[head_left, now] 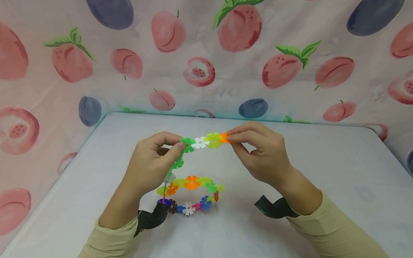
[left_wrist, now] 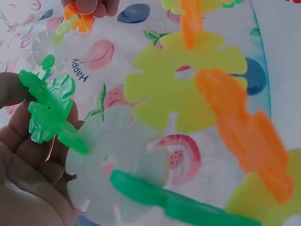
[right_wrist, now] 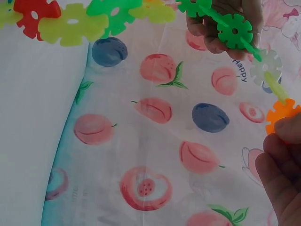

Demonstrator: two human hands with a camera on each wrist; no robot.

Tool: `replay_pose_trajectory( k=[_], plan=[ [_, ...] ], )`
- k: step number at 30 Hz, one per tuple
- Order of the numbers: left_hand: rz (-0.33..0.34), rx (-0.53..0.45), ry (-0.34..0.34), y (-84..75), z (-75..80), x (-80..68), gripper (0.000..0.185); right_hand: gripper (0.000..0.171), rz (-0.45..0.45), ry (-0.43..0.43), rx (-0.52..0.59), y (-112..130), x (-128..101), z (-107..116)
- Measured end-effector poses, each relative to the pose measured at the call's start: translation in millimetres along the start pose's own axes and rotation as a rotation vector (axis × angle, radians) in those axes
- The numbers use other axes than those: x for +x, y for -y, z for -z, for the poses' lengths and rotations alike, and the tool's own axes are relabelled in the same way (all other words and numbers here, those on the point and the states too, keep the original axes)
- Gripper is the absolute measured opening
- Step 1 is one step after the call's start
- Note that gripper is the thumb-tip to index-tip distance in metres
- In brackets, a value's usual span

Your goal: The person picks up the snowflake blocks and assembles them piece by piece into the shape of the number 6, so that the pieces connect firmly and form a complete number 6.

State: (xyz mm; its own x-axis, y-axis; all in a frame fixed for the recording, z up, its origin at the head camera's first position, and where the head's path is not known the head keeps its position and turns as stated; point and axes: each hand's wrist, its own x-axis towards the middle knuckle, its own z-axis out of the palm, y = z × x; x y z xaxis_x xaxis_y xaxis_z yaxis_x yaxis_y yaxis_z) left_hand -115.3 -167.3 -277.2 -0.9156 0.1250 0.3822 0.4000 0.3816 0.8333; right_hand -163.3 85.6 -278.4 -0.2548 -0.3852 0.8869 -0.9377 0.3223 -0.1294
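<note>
Two beige sleeves (head_left: 103,255) sat lowest on a white table (head_left: 347,198), fruit-print cloth (head_left: 293,25) behind. Left hand (head_left: 150,167) pinched the one snowflake-piece chain (head_left: 200,142) at its green piece (head_left: 187,144), right hand (head_left: 264,150) its orange end (head_left: 224,138).

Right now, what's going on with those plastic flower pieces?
A person is holding up a chain of snowflake-shaped plastic discs above a white table. The left hand pinches the green disc at one end of the raised stretch; the right hand pinches the orange disc at the other. The rest of the chain curves down into a ring resting on the table.
</note>
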Motion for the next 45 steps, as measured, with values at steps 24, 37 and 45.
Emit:
replay_pose_trajectory(
  k=[24, 37, 45],
  plan=[
    [0.003, -0.016, -0.005, 0.3, 0.9, 0.3, 0.012, 0.026, -0.702, 0.184, 0.972, -1, -1, 14],
    [-0.018, 0.012, -0.015, -1.2, -1.1, 0.1, 0.009, 0.029, -0.727, 0.203, 0.750, 5, 5, 19],
    [-0.033, 0.043, -0.002, 0.1, -1.5, -0.4, 0.010, 0.029, -0.776, 0.255, 0.645, 7, 7, 21]
  ],
)
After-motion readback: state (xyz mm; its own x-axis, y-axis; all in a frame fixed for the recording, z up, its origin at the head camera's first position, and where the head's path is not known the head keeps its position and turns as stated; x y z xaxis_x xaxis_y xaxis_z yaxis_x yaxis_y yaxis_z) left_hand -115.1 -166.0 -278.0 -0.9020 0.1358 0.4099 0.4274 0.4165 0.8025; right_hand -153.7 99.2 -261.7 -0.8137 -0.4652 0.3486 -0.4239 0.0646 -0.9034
